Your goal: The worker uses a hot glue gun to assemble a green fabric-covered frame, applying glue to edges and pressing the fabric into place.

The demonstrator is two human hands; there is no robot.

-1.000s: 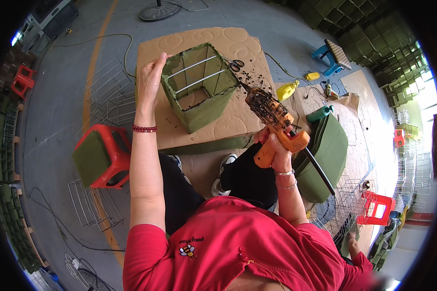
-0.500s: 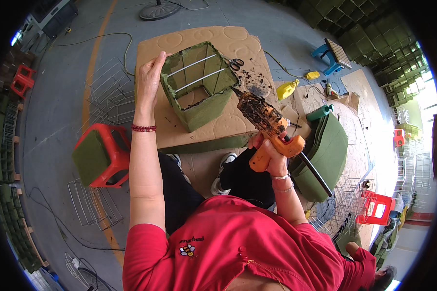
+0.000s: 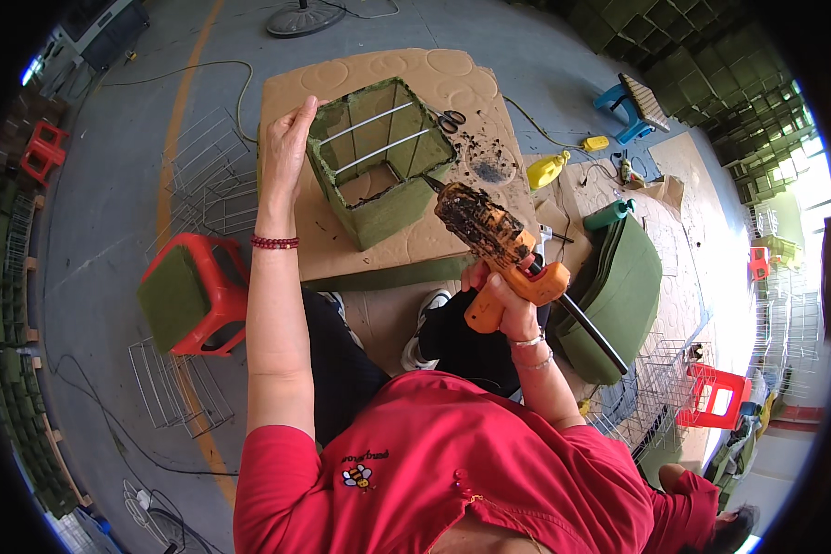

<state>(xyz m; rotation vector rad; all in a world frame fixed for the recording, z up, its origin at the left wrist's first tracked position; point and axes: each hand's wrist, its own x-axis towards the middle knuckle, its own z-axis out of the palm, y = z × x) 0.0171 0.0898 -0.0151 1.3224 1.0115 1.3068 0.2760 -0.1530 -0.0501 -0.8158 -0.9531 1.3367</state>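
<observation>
A green fabric-covered box with an open top and two pale metal bars across it stands tilted on a cardboard-topped table. My left hand grips its left rim at the far corner, most fingers hidden behind the wall. In my right hand is an orange glue gun, its barrel crusted with black residue. A long black glue stick sticks out of its back. The gun's nozzle is at the box's near right rim; whether it touches I cannot tell.
Black scissors and dark crumbs lie beyond the box on the cardboard. To the right are a yellow bottle, a green bottle and stacked green panels. A red stool stands left. Another person's sleeve shows lower right.
The glue gun has moved slightly left and toward me, its nozzle travelling along the box's right rim. My left hand and the box have barely moved.
</observation>
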